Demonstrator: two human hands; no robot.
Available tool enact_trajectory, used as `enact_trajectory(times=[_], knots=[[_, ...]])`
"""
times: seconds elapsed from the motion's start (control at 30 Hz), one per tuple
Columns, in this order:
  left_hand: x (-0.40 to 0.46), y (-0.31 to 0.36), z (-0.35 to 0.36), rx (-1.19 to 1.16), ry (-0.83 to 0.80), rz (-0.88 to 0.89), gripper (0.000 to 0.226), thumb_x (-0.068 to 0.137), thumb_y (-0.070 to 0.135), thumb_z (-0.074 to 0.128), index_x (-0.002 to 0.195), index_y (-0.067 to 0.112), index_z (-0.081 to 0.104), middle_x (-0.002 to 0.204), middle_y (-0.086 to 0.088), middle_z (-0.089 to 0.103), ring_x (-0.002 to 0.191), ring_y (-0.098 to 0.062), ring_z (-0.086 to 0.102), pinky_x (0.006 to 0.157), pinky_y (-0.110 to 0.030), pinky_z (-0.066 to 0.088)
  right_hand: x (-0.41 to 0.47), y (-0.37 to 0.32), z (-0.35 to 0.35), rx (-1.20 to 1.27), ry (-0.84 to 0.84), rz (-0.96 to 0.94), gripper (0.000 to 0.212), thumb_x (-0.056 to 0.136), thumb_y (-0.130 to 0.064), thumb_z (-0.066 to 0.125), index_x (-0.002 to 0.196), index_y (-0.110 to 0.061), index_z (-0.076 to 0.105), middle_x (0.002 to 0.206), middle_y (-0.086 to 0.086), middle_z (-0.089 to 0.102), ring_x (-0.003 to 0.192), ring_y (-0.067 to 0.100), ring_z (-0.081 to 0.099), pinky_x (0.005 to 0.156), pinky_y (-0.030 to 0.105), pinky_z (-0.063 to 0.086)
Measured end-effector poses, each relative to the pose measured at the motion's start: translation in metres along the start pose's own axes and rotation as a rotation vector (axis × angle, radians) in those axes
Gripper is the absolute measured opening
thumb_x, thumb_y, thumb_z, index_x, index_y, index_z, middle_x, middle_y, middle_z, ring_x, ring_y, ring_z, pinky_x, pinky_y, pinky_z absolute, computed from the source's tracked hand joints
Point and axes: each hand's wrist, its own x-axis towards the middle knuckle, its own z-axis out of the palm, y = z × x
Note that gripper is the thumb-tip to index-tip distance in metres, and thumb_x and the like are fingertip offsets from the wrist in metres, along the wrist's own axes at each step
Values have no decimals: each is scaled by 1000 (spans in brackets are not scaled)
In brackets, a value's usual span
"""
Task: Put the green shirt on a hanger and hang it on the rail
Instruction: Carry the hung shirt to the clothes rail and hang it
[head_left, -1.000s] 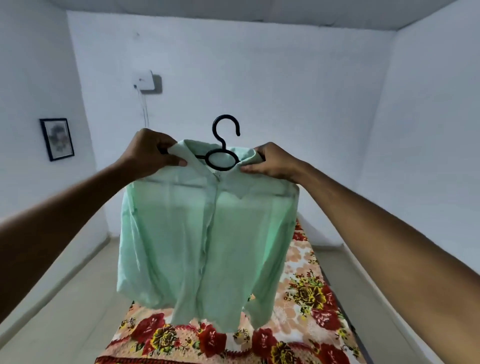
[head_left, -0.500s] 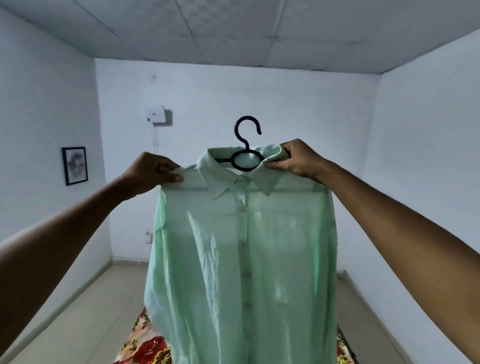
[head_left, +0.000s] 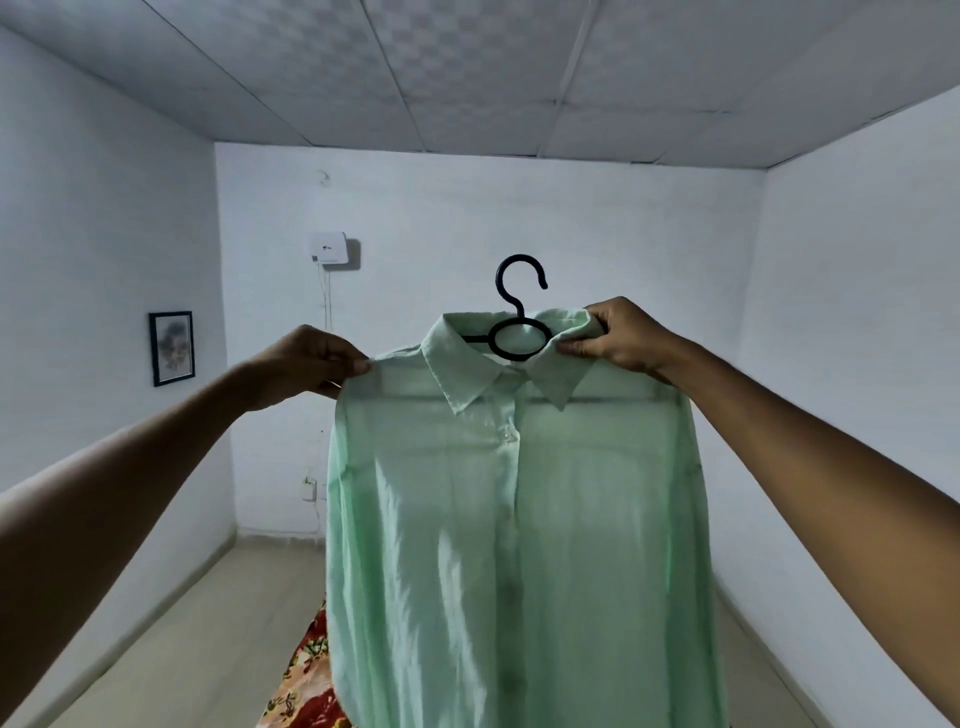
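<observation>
A pale green button-up shirt (head_left: 519, 519) hangs in the air in front of me on a black plastic hanger (head_left: 519, 312). The hanger's hook and ring stick out above the collar; its bar shows faintly through the fabric. My left hand (head_left: 306, 364) pinches the shirt's left shoulder seam. My right hand (head_left: 618, 335) grips the right side of the collar, by the hanger's ring. The shirt's lower hem runs out of the frame. No rail is in view.
A bed with a red and yellow floral cover (head_left: 306, 680) lies below the shirt. A white box (head_left: 328, 247) with a cable is mounted on the far wall, a framed picture (head_left: 171, 347) hangs on the left wall. Bare floor (head_left: 197, 634) runs along the left.
Both hands have lifted the shirt and hanger higher and spread apart, so the shirt now hangs flat and full width. My view has tilted upward; more ceiling shows and less bed.
</observation>
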Motion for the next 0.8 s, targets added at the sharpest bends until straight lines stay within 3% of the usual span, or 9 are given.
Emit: enact_trajectory(times=[0.13,0.2,0.23,0.33,0.4,0.5,0.6,0.7,0.8], knots=[[-3,-2,3,23,-64,-15,47,61,50,89,98,22,79,93,-1,79,88,-15,75,81,-36,63,-4,-6,-1,23,25,18,16,84,-19,83,86,-7,73,83,2,69,74,11,59,70,27,47],[-4,-3,4,118,-11,-23,47,53,46,93,78,14,71,68,5,67,67,-14,66,72,-38,61,-6,-8,-3,40,38,21,9,85,-16,82,88,-13,74,85,2,72,74,9,62,71,26,50],[-2,-6,3,168,27,-15,63,46,53,95,71,5,63,62,2,58,61,-14,59,66,-36,59,-6,-8,-4,51,43,28,9,85,-15,82,90,-12,75,86,3,73,75,9,63,72,27,51],[2,-12,-1,185,73,69,94,40,71,89,68,-11,53,63,-7,44,61,-13,53,64,-32,60,-8,-8,-8,56,58,46,19,85,-17,82,98,-4,75,91,6,74,79,13,64,74,30,52],[0,-7,-4,120,20,50,73,58,56,86,74,-11,62,67,-13,52,69,-14,60,72,-33,63,-10,-8,-11,51,65,52,17,85,-19,82,95,-7,75,89,4,73,78,12,63,73,29,51],[-3,-4,-12,84,-63,-79,25,93,24,69,101,2,76,94,-18,74,100,-27,71,84,-37,62,-14,-9,-14,36,59,46,9,85,-19,82,89,-14,75,84,0,72,74,9,62,70,27,51],[-8,2,-10,145,-125,-85,27,94,28,68,121,24,72,112,4,75,119,-21,66,98,-39,50,-15,-10,-16,15,49,35,8,86,-19,82,86,-16,74,84,0,72,74,9,61,69,27,50],[-8,30,18,234,-44,113,56,84,42,79,136,34,61,120,14,70,114,1,65,97,-24,51,-14,-13,-13,7,37,18,12,85,-20,82,85,-11,74,82,1,70,73,9,60,68,27,49],[7,53,49,481,-32,219,35,86,53,74,105,23,72,92,14,72,78,0,66,72,-21,52,-12,-21,1,-5,2,2,21,85,-21,83,88,-2,73,82,2,68,73,9,58,67,27,47]])
